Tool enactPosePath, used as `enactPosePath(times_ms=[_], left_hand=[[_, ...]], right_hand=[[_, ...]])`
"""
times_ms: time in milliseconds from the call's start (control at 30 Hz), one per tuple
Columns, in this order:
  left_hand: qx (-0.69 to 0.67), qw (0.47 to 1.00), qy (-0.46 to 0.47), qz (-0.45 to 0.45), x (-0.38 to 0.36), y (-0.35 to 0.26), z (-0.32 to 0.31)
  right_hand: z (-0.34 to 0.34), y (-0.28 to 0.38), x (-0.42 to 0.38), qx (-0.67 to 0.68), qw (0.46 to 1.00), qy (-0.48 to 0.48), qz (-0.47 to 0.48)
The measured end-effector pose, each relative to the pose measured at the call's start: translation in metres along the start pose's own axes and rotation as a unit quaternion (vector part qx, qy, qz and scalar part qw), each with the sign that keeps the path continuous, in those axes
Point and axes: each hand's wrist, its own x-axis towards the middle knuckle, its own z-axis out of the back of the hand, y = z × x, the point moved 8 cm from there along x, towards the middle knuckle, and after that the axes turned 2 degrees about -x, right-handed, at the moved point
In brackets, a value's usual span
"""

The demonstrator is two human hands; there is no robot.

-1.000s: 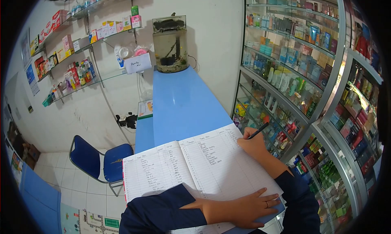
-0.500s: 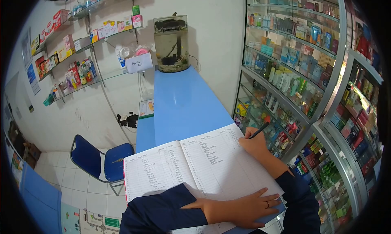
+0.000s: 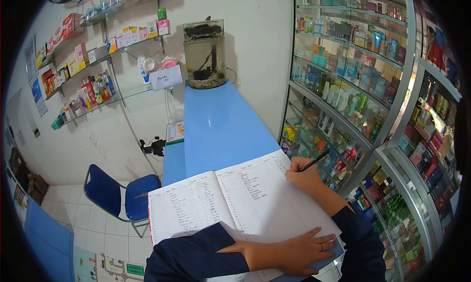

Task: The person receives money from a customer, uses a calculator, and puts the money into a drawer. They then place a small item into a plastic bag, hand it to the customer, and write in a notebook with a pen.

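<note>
A large ruled notebook (image 3: 267, 211) lies open on the blue counter (image 3: 223, 125), both pages carrying handwritten columns. Across the lower right page my left hand (image 3: 304, 252) rests flat, its fingers spread and a ring on one of them. My right hand (image 3: 303, 175) is closed around a dark pen (image 3: 314, 162) at the upper right edge of that page, beside the last column. The pen leans up to the right, and its tip is hidden by my fingers. My left forearm covers the bottom of the left page.
A fish tank (image 3: 205, 56) stands at the counter's far end. Glass cabinets (image 3: 351, 61) full of packaged goods rise on the right. Wall shelves (image 3: 108, 54) with boxes and bottles hang at the left, above a blue chair (image 3: 122, 193).
My right hand has shifted slightly left and down on the page, and the pen is tilted lower. My left hand has stayed in place.
</note>
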Motion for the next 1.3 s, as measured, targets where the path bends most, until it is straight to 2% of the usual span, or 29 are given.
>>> enactPosePath(times_ms=[433,600,1000,1300], left_hand=[[-0.007,1.000,-0.008,-0.002,-0.0001,0.0016,-0.0002],[-0.001,1.000,-0.009,-0.005,0.0004,0.0018,-0.0013],[0.005,1.000,-0.019,-0.004,-0.0006,0.0031,-0.0012],[0.007,1.000,-0.018,-0.006,-0.0008,0.0032,-0.0021]], right_hand=[[0.0033,0.0032,-0.0006,-0.067,0.997,-0.021,0.031],[0.0031,0.0045,-0.0009,-0.092,0.996,-0.006,-0.003],[0.0088,0.0008,-0.0022,-0.054,0.997,-0.053,0.014],[0.0066,0.0012,-0.0002,-0.066,0.997,-0.034,-0.002]])
